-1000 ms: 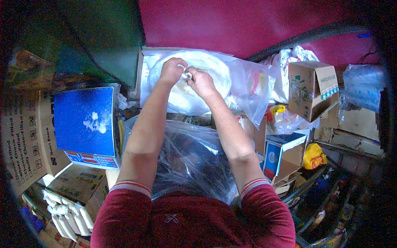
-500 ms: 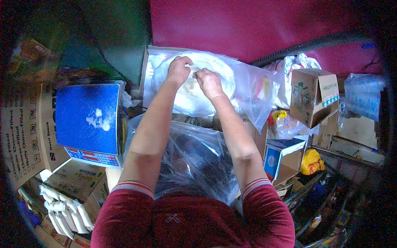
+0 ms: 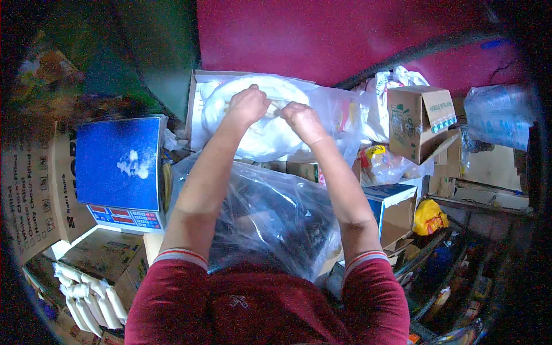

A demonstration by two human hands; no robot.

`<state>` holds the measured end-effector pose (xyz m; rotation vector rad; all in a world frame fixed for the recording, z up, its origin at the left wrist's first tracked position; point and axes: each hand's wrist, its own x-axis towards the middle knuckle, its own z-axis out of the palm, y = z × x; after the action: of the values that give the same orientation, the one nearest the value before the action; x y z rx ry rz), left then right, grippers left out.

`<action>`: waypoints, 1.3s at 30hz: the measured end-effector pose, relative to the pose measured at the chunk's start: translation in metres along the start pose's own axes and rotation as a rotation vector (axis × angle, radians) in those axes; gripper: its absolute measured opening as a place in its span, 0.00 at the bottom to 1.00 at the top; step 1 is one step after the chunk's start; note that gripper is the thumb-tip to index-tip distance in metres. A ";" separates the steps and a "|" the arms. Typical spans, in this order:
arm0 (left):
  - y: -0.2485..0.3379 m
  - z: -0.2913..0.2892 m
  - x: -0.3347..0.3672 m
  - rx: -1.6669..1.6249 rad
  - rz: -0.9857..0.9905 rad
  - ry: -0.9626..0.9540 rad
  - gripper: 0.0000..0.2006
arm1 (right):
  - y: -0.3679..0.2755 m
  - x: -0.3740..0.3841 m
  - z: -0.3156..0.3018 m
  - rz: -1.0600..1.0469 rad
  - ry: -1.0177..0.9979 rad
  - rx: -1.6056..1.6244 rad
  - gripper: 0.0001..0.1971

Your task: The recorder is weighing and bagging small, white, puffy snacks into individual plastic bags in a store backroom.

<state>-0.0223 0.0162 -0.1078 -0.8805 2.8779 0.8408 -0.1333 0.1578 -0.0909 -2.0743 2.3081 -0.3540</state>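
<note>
Pale strip: small, pale, soft-looking piece point(image 3: 273, 108), between the two hands, above a white, rounded, plastic-covered mass point(image 3: 259, 141); material too blurred to name.
Long axis: roughly crosswise, hand to hand; exact tilt unclear.
Left hand: bare hand point(image 3: 248, 107) at the strip's left end, back upward, fingers curled in; cannot tell whether clamped on it.
Right hand: bare hand point(image 3: 303, 122) at the strip's right end, fingertips together, apparently pinched on it; the strip lies left of this hand and slightly farther from the body.
Nearer hand: neither clearly; fingers of both sit right beside it.
Right of mass: translucent plastic flap point(image 3: 345, 118), beyond the right hand.
Left of mass: blue, flat-topped scale point(image 3: 118, 167) with white powdery smudge, well apart from both hands.
</note>
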 end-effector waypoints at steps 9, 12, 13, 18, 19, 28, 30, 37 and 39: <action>0.041 -0.064 0.022 0.066 -0.018 -0.079 0.14 | -0.010 0.013 -0.052 0.087 0.208 -0.058 0.04; 0.039 -0.085 0.007 -0.016 0.130 0.102 0.17 | -0.028 0.011 -0.075 0.084 0.365 0.046 0.03; 0.035 -0.079 0.009 0.026 0.060 0.039 0.16 | -0.030 0.011 -0.076 0.082 0.369 0.046 0.03; 0.050 -0.114 -0.020 0.012 0.099 0.146 0.16 | -0.043 0.019 -0.105 0.044 0.362 -0.042 0.04; 0.054 -0.128 -0.032 -0.069 0.076 0.140 0.16 | -0.049 0.018 -0.110 0.113 0.374 0.020 0.05; 0.048 -0.163 -0.066 0.093 -0.043 0.024 0.14 | -0.077 0.029 -0.129 0.008 0.097 -0.116 0.07; 0.041 -0.174 -0.082 0.169 0.122 0.139 0.14 | -0.087 0.020 -0.142 -0.022 0.209 0.205 0.13; -0.027 -0.253 -0.162 0.296 0.331 0.444 0.15 | -0.051 -0.020 -0.144 0.026 0.377 -0.053 0.10; -0.034 -0.284 -0.189 0.412 0.211 0.351 0.15 | -0.048 -0.053 -0.137 0.189 0.126 -0.092 0.28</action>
<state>0.1931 -0.0522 0.1499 -0.7466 3.3023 0.0780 -0.1024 0.2272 0.0438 -1.9013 2.6148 -0.3892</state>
